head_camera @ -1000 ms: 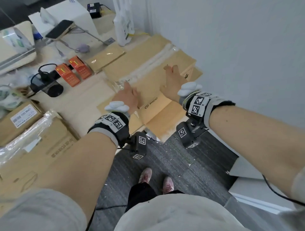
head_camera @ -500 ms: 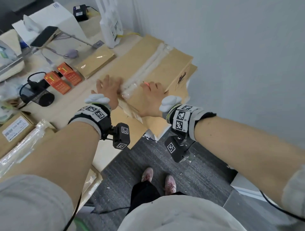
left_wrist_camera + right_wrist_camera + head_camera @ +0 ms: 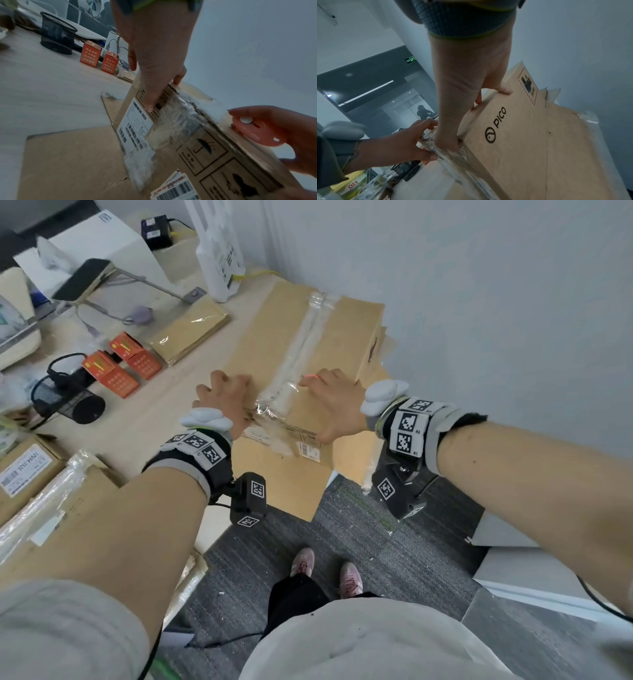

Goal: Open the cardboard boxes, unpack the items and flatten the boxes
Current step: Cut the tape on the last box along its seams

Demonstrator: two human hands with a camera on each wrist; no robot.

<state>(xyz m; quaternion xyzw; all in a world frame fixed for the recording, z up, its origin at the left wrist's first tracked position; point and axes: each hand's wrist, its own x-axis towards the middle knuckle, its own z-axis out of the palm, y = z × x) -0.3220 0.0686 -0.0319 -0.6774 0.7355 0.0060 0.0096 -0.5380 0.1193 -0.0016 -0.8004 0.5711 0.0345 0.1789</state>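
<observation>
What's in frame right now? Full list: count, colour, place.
taped box: 1, brown, table edge, under both hands
flat cardboard: 1, brown, under the box, overhanging the table
cutter: 1, pink, in right hand
small cartons: 2, orange, left of box
mesh cup: 1, black, tipped over, far left
padded envelope: 1, brown, behind cartons
phone: 1, black, on stand, back left
left hand: on box's near left corner
right hand: on box top, holding cutter
</observation>
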